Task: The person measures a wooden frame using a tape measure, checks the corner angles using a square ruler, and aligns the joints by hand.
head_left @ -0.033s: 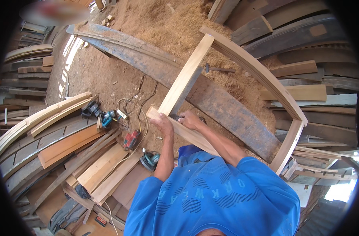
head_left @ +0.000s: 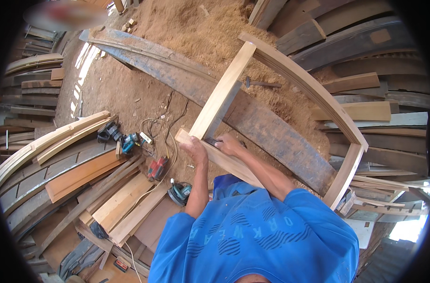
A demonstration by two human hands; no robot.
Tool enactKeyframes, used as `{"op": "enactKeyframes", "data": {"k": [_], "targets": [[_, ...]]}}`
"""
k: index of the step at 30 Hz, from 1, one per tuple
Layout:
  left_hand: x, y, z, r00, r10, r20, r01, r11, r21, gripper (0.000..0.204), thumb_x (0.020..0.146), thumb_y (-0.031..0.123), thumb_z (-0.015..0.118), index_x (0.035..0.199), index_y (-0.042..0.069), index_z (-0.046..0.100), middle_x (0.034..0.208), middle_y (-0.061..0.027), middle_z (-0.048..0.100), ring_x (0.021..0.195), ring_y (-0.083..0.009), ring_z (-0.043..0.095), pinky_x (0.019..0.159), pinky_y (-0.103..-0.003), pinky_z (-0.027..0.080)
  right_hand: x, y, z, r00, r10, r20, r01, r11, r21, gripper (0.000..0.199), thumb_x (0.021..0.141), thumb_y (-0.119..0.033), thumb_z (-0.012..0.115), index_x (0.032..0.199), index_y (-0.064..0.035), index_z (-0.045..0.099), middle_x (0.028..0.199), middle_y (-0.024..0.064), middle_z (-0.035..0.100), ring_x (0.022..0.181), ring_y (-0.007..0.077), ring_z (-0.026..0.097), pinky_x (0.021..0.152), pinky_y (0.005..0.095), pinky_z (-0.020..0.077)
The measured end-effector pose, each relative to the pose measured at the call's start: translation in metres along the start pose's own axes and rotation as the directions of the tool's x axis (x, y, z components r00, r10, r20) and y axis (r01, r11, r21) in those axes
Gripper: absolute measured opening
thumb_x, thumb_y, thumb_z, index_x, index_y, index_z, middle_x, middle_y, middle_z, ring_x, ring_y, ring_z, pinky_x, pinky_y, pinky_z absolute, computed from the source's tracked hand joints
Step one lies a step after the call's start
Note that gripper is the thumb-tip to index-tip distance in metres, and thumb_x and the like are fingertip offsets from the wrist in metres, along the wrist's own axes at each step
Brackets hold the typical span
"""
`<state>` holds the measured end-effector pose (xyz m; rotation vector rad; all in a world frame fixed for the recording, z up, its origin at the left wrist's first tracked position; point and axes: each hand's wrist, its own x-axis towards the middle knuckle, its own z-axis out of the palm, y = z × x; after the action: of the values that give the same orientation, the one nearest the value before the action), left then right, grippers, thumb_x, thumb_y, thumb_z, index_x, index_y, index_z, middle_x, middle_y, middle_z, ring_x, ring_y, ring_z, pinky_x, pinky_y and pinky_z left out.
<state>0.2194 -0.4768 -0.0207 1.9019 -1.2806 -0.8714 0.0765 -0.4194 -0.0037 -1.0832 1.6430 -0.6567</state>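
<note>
A large pale wooden frame (head_left: 228, 87) lies across a long, worn bench board (head_left: 281, 137), its near rail close to my body. My left hand (head_left: 196, 151) is wrapped over the near rail (head_left: 236, 170) by its left corner, where the short end rail meets it. At the inside of that same corner, my right hand (head_left: 230, 144) is closed, its fingers around a small dark thing (head_left: 211, 140) that I cannot make out. The right forearm crosses above the near rail. Past the end rail, a hammer (head_left: 264, 84) rests on the bench and sawdust.
Power tools with cords sit to the left: a blue one (head_left: 129, 142), a red one (head_left: 157, 167) and a teal one (head_left: 179, 192). Stacked boards (head_left: 123, 200) fill the lower left, and more planks (head_left: 351, 112) line the right. Sawdust (head_left: 196, 33) covers the far ground.
My right hand has shifted very slightly at the inside corner. The left hand and the frame stay where they were.
</note>
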Motion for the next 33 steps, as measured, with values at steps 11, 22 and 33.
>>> {"op": "enactKeyframes", "data": {"k": [11, 22, 33], "targets": [[0.015, -0.034, 0.001, 0.999, 0.052, -0.012, -0.048, 0.978, 0.205, 0.073, 0.099, 0.036, 0.049, 0.142, -0.015, 0.018, 0.138, -0.0408, 0.039, 0.125, -0.0494, 0.048, 0.106, -0.05, 0.039, -0.124, 0.153, -0.082, 0.947, 0.122, -0.297, -0.265, 0.819, -0.508, 0.031, 0.087, -0.02, 0.063, 0.116, -0.0094, 0.066, 0.116, 0.0176, 0.065, 0.115, 0.0388, 0.057, 0.097, 0.0496, 0.044], [0.001, 0.014, -0.001, 1.0, 0.02, 0.009, -0.021, 0.995, 0.099, 0.071, 0.097, 0.037, 0.058, 0.131, -0.021, 0.036, 0.129, -0.0374, 0.051, 0.113, -0.0455, 0.057, 0.098, -0.047, 0.048, -0.204, 0.182, -0.114, 0.873, 0.137, -0.468, -0.395, 0.762, -0.513, 0.04, 0.081, -0.01, 0.064, 0.121, -0.0138, 0.063, 0.126, 0.0145, 0.057, 0.122, 0.035, 0.051, 0.106, 0.0472, 0.0382], [-0.121, 0.024, 0.088, 0.418, 0.406, 0.812, -0.86, 0.465, 0.21, 0.072, 0.098, 0.05, 0.052, 0.144, -0.003, 0.039, 0.135, -0.0298, 0.052, 0.121, -0.0416, 0.054, 0.107, -0.049, 0.039, -0.269, 0.178, -0.104, 0.834, 0.292, -0.468, -0.428, 0.878, -0.216, 0.041, 0.084, -0.015, 0.064, 0.12, 0.0032, 0.054, 0.118, 0.023, 0.058, 0.116, 0.0395, 0.056, 0.099, 0.0502, 0.0447]]}}
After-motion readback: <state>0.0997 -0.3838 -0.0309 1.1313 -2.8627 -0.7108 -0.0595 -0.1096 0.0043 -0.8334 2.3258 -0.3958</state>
